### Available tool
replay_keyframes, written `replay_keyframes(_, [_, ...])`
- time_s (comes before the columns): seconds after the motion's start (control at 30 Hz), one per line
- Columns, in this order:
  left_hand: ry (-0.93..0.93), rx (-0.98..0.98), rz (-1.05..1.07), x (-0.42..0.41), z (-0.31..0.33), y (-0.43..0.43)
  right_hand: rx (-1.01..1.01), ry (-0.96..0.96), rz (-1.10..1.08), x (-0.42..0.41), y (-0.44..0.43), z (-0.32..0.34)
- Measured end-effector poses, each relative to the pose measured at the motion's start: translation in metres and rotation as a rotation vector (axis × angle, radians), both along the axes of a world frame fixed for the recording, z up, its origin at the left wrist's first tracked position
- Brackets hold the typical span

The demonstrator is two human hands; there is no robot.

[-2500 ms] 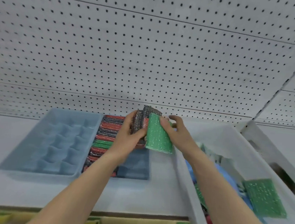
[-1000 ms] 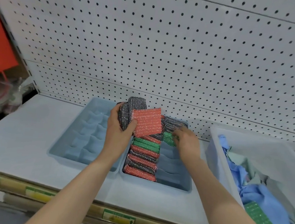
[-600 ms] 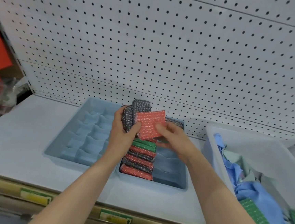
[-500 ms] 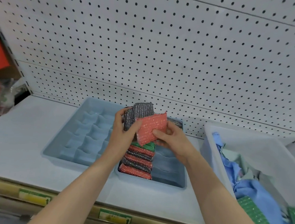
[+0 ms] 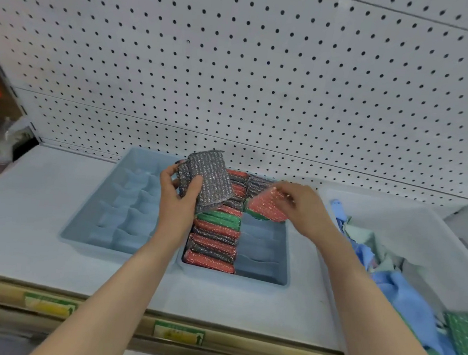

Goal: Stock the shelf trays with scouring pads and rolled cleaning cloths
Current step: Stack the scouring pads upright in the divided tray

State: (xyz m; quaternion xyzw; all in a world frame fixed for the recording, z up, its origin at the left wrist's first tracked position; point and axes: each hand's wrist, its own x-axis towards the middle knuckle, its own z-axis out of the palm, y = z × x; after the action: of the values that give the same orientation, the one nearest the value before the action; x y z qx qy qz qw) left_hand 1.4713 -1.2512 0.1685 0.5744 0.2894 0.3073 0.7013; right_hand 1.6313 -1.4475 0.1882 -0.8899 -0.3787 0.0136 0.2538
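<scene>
While the left hand [image 5: 178,200] is gripping a small stack of grey scouring pads [image 5: 212,179], fingers curled behind it and thumb pressing across the front, the right hand [image 5: 305,209] is pinching a red scouring pad [image 5: 265,208] between thumb and fingertips. That red pad is hovering tilted over the right column of the right tray [image 5: 285,255], just above a green pad [image 5: 255,216] standing there; motion blur is hiding whether the 2 are touching. The grey stack is being held above the back of the tray's left column, which is carrying a row of pads [image 5: 213,240] standing on edge, red, grey and green, running from the front wall to the back. More grey pads [image 5: 256,184] are sitting at the back of the right column, and ribbed dividers are showing in its near slots. The left tray [image 5: 95,202], lying just beside the right one, is showing a grid of compartments. Both blue trays are sitting on a white shelf [image 5: 27,201] against a pegboard [image 5: 264,81]. At the right a white bin [image 5: 399,217] is holding blue cloths [image 5: 405,302] and green scouring pads [image 5: 465,336].
</scene>
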Motion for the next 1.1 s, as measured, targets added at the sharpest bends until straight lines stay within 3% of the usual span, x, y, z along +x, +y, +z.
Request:
replay_keyframes(0.07, [0.003, 0.013, -0.002, -0.002, 0.002, -0.001, -0.182, -0.153, 0.019, -0.007, 0.012, -0.011])
replay_keyframes(0.2, [0.016, 0.033, -0.003, -0.007, 0.004, -0.001, -0.403, -0.251, 0.066, -0.019, 0.029, -0.048])
replay_keyframes(0.3, [0.017, 0.067, -0.018, -0.012, 0.004, 0.0, -0.328, -0.297, 0.011, -0.023, 0.031, -0.067])
replay_keyframes(0.43, [0.023, 0.085, -0.066, -0.015, 0.003, -0.001, -0.085, -0.218, -0.079, -0.024, 0.033, -0.065])
replay_keyframes(0.53, [0.059, 0.102, -0.097, -0.013, -0.001, -0.002, 0.258, 0.127, -0.138, -0.037, 0.042, -0.037])
replay_keyframes(0.67, [0.069, 0.165, -0.17, -0.008, -0.003, -0.011, 0.381, 0.621, -0.057, -0.045, 0.052, -0.013])
replay_keyframes(0.8, [0.061, 0.184, -0.217, -0.006, 0.0, -0.017, 0.542, 0.868, -0.09, -0.047, 0.047, -0.009])
replay_keyframes(0.9, [0.072, 0.191, -0.249, -0.008, -0.001, -0.019, 0.629, 0.936, -0.087, -0.046, 0.035, -0.009])
replay_keyframes(0.97, [0.084, 0.178, -0.236, -0.009, -0.003, -0.018, 0.602, 0.803, -0.139, -0.041, 0.024, -0.009])
replay_keyframes(1.0, [0.086, 0.162, -0.22, -0.01, -0.004, -0.017, 0.532, 0.647, -0.177, -0.038, 0.016, -0.008])
replay_keyframes(1.1, [0.083, 0.102, -0.182, -0.012, -0.007, -0.01, 0.134, 0.113, -0.218, -0.027, -0.006, -0.008])
